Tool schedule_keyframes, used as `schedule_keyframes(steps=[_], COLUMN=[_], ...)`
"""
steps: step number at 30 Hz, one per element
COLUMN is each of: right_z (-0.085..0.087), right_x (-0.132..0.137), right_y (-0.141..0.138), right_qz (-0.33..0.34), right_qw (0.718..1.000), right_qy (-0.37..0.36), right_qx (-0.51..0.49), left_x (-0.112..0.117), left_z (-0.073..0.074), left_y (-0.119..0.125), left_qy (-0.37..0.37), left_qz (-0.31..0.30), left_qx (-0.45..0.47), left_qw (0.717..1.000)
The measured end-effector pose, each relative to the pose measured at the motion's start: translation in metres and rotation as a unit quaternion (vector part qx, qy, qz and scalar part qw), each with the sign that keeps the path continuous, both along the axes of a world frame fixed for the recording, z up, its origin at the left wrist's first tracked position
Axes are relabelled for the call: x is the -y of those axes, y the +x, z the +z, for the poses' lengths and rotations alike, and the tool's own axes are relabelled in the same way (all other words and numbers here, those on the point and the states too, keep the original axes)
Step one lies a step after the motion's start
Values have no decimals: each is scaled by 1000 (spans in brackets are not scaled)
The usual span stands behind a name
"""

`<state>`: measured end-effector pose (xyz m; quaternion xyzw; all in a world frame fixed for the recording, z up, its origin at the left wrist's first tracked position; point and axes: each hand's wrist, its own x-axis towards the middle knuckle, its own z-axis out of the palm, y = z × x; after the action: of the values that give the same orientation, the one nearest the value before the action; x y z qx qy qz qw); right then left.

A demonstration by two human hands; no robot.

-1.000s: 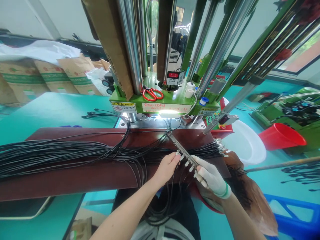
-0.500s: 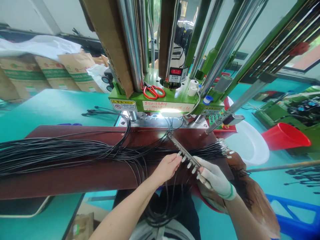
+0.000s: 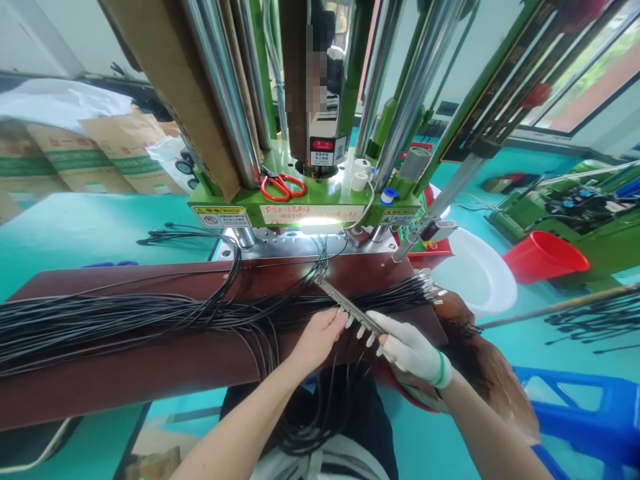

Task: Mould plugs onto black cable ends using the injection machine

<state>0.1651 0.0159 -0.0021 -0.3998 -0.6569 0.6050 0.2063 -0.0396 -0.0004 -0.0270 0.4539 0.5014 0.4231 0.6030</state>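
Note:
A narrow metal bar slants over the brown board, with several pale cable connectors sticking out along its near edge. My right hand, in a white glove with a green cuff band, is closed round the bar's near end. At mid-bar, the bare thumb and fingers of my left hand pinch a connector against the edge; that connector is mostly hidden by them. Black cables hang from the connectors down towards my lap. Behind the bar's far end, more thin cables lead to the machine's lit metal plate.
A thick bundle of black cables runs across the brown board. The green press stands behind, with red-handled scissors on its ledge. At right are a white tub, a red bucket and a blue stool.
The whole view has shifted, so the machine and board sit further left. Both hands keep their hold on the bar and connector, with little movement against the board.

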Motion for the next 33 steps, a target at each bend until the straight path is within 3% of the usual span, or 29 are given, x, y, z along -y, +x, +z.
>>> schedule_keyframes(steps=[3, 5, 8, 10, 15, 33], right_z=[0, 2, 6, 8, 8, 5], right_x=[2, 3, 3, 2, 0, -5], right_y=[0, 0, 0, 0, 0, -1], right_qz=[-43, -64, -64, -51, -57, -7], right_qw=[998, 996, 996, 997, 995, 999], right_qy=[-31, -49, -55, -55, -83, -37], right_qx=[-31, -40, -34, -32, -28, -6], left_x=[2, 3, 2, 1, 2, 1], left_z=[13, 21, 28, 30, 24, 10], left_y=[1, -1, -6, -9, -7, -12], left_qy=[-26, -50, -54, -41, -25, -21], left_qz=[17, 64, 153, 173, 132, 139], left_qx=[8, 31, 77, 96, 131, 176], left_qw=[999, 996, 984, 979, 982, 974])
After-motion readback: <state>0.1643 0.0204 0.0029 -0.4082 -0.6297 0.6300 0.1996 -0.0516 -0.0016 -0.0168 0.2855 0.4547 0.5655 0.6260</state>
